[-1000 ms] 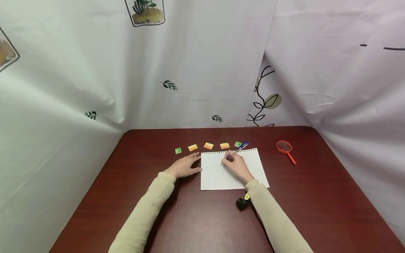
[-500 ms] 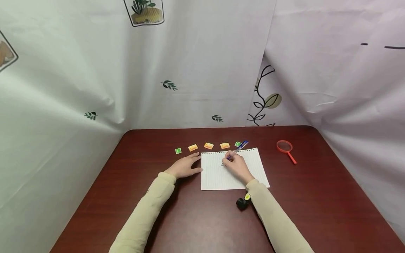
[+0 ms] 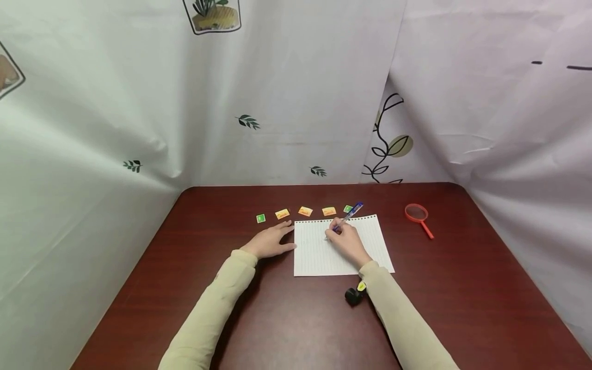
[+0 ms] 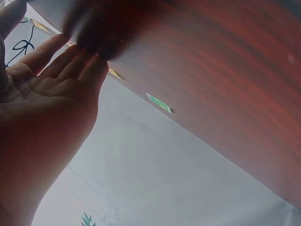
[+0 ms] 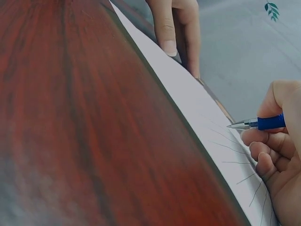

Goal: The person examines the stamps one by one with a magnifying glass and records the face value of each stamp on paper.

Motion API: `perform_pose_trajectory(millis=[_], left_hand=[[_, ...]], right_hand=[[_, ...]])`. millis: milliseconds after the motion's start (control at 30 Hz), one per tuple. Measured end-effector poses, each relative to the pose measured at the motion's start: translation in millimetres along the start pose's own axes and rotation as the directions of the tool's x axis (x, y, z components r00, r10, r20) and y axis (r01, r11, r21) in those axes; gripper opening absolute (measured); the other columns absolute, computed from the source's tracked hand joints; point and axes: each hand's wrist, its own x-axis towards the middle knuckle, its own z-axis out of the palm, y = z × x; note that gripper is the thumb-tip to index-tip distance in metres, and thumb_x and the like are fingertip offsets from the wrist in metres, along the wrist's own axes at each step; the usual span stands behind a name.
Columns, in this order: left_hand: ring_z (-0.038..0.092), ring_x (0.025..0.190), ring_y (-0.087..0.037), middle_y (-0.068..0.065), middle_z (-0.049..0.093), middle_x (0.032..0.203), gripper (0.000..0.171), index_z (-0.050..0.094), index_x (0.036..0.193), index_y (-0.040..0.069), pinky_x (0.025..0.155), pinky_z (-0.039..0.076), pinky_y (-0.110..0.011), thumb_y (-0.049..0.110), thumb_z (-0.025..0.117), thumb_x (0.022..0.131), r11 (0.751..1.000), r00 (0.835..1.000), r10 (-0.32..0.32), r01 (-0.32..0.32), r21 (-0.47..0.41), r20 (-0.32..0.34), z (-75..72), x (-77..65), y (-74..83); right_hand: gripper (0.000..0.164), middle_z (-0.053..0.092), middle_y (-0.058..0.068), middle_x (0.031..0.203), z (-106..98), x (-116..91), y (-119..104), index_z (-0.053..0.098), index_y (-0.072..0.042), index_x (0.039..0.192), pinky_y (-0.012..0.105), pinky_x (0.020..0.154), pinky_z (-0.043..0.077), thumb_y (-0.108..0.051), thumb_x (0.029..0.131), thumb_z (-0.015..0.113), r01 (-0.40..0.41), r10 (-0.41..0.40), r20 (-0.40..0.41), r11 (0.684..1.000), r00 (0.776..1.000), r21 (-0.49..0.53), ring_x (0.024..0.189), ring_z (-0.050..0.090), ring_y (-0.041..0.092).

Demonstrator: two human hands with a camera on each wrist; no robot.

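A blue pen (image 3: 353, 209) is pinched in my right hand (image 3: 348, 242), its tip pointing down at the upper middle of a lined sheet of paper (image 3: 312, 262) with punched holes along its far edge. In the right wrist view the pen's blue grip (image 5: 271, 123) sits between thumb and fingers, the tip close over the paper. My left hand (image 3: 270, 243) lies with fingers spread at the paper's left edge, thumb and fingertips right at that edge. From the left wrist its palm side (image 4: 56, 94) shows, fingertips on the table.
Beyond the paper runs a row of small cards, among them a green one (image 3: 261, 218) and an orange one (image 3: 305, 211). A red magnifying glass (image 3: 418, 213) lies to the right. A black object (image 3: 353, 296) shows by my right sleeve. White cloth (image 3: 287, 92) hangs behind the table.
The pen tip has shifted very slightly to the right over the paper. My left hand stays where it was, and the head view has tilted slightly.
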Motion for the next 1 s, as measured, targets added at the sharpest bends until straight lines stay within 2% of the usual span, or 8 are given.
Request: perform_pose_trajectory(millis=[300,733,1000], left_hand=[[0.034,0.147,-0.028,-0.012,0.033,0.162,0.069,0.043,0.153,0.007,0.113,0.037,-0.046,0.045,0.063,0.099,1.000,1.000,-0.007,0.007,0.000,0.001,0.7,-0.5,0.8],[0.034,0.147,-0.027,-0.011,0.034,0.161,0.069,0.044,0.153,0.007,0.113,0.037,-0.045,0.045,0.063,0.099,1.000,1.000,-0.003,0.003,0.000,-0.005,0.3,-0.2,0.6],[0.036,0.146,-0.027,-0.011,0.035,0.161,0.069,0.045,0.152,0.008,0.113,0.038,-0.045,0.045,0.064,0.098,1.000,1.000,-0.001,0.001,0.002,-0.017,2.3,1.0,-0.6]], right_hand=[[0.004,0.059,0.000,0.072,1.7,-0.6,0.7,0.060,-0.017,0.086,0.033,0.064,0.037,-0.018,0.089,0.062,-0.009,0.009,0.001,1.000,1.000,-0.010,0.066,0.048,0.018],[0.004,0.059,0.000,0.072,1.5,0.2,0.8,0.060,-0.017,0.086,0.033,0.066,0.038,-0.018,0.089,0.063,0.018,-0.018,-0.006,0.999,1.000,-0.033,0.067,0.049,0.018],[0.005,0.057,0.001,0.071,0.8,-0.4,0.7,0.060,-0.017,0.084,0.033,0.065,0.038,-0.018,0.088,0.061,-0.012,0.010,-0.086,1.000,0.996,-0.024,0.067,0.049,0.020]])
